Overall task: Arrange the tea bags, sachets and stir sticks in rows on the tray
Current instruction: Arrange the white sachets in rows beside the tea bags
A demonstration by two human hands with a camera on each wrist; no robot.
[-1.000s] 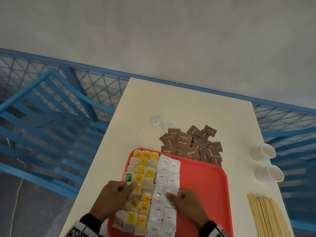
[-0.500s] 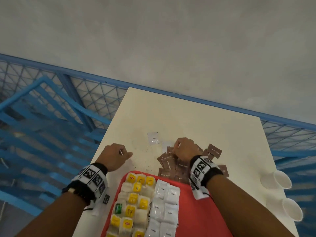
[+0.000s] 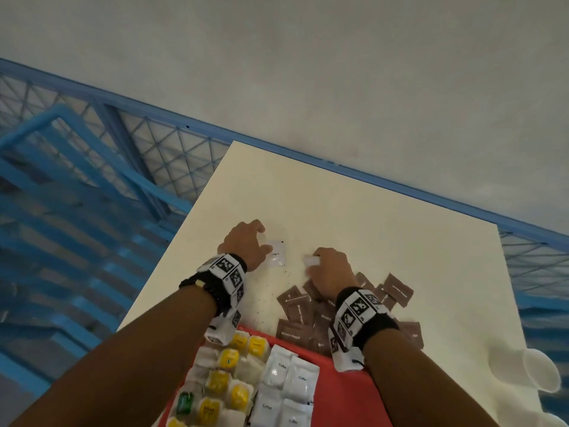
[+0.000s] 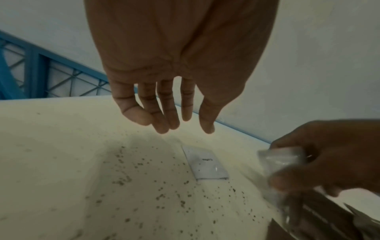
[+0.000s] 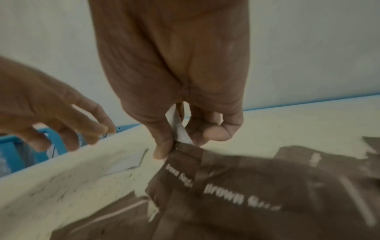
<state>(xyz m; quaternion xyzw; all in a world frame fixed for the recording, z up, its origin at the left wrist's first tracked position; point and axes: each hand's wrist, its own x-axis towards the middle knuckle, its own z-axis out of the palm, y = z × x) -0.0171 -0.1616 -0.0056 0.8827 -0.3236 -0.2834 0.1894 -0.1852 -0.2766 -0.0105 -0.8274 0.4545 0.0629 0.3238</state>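
Observation:
Beyond the red tray [image 3: 345, 383], a white sachet [image 3: 276, 254] lies flat on the cream table [image 3: 385, 229]. My left hand [image 3: 264, 242] hovers just over it with fingers [image 4: 164, 113] relaxed and holding nothing; the sachet [image 4: 205, 164] sits below the fingertips. My right hand [image 3: 314, 262] pinches a second white sachet [image 5: 178, 128] between thumb and fingers, just above the pile of brown sugar sachets [image 3: 297, 309]. On the tray, yellow-tagged tea bags [image 3: 229, 377] and white coffee sachets [image 3: 288, 380] lie in rows. The stir sticks are out of view.
Dark crumbs [image 4: 144, 186] are scattered over the table near the loose sachet. White paper cups [image 3: 529, 371] lie at the table's right edge. A blue metal railing [image 3: 147, 149] runs behind and to the left of the table.
Both hands left the tray and reached forward. The right hand has picked up a white sachet by the brown pile. The left hand has shifted right, over the other white sachet.

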